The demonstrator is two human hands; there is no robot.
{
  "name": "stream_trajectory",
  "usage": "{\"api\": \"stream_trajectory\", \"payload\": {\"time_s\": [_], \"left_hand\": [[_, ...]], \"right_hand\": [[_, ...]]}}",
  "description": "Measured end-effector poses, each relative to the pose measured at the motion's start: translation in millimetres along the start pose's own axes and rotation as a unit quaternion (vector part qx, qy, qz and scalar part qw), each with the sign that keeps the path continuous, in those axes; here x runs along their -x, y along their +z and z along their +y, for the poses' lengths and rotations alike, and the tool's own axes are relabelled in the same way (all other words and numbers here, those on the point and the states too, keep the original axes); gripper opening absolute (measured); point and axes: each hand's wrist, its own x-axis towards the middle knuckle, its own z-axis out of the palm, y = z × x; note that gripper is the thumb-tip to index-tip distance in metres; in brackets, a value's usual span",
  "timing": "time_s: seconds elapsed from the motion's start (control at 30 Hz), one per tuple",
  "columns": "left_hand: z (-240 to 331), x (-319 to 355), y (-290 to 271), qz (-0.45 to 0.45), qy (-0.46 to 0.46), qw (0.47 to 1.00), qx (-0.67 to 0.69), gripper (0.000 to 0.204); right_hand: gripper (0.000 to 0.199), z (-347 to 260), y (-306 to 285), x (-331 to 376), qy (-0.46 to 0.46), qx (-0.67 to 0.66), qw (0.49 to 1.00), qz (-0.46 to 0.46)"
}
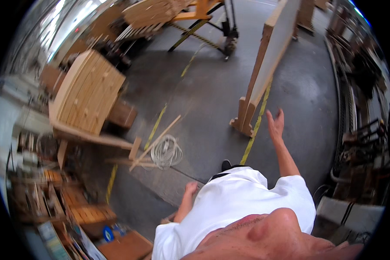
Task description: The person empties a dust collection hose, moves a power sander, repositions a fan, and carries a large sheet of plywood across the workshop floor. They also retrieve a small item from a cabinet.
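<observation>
My right hand is stretched out ahead over the floor, with thumb and fingers apart and nothing in it. Just left of it stands a tall pale panel on edge, with a brown wooden frame and a notched wooden foot; a gap shows between hand and panel. My left hand hangs low beside my white shirt, blurred, its fingers not clear enough to read. The nearest things to it are a coil of whitish cable and a thin wooden strip on the floor, both apart from it.
Stacked wooden boards rest on a wooden support at left. Farther off stands an orange lift table bearing wood. Yellow tape marks the grey floor. Racks of dark parts line the right; shelves with wood pieces fill the lower left.
</observation>
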Motion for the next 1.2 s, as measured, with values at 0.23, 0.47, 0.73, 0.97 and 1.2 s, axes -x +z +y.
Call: {"api": "stream_trajectory", "payload": {"time_s": [0.23,0.47,0.73,0.97,1.2], "left_hand": [[-5.3,-152.6,-96.8,-0.059,-0.090,0.990,-0.093,0.029],[205.1,-346.2,-153.8,-0.130,0.157,0.948,-0.244,0.031],[589.4,-396.2,-95.9,-0.166,0.546,0.804,-0.166,0.033],[888.6,-149.4,-16.4,-0.169,0.823,0.534,0.091,0.034],[983.3,-4.3,40.3,-0.275,0.919,0.268,0.086,0.072]], "right_hand": [[0.078,-215.5,74.4,-92.8,-0.203,-0.102,0.966,0.125],[0.057,-201.7,128.9,-138.1,-0.142,-0.135,0.917,0.347],[0.039,-213.5,139.9,-143.1,-0.045,-0.011,0.881,0.471],[0.038,-209.2,138.4,-146.5,-0.045,-0.024,0.872,0.487],[0.045,-180.5,125.6,-153.7,-0.185,0.009,0.871,0.455]]}}
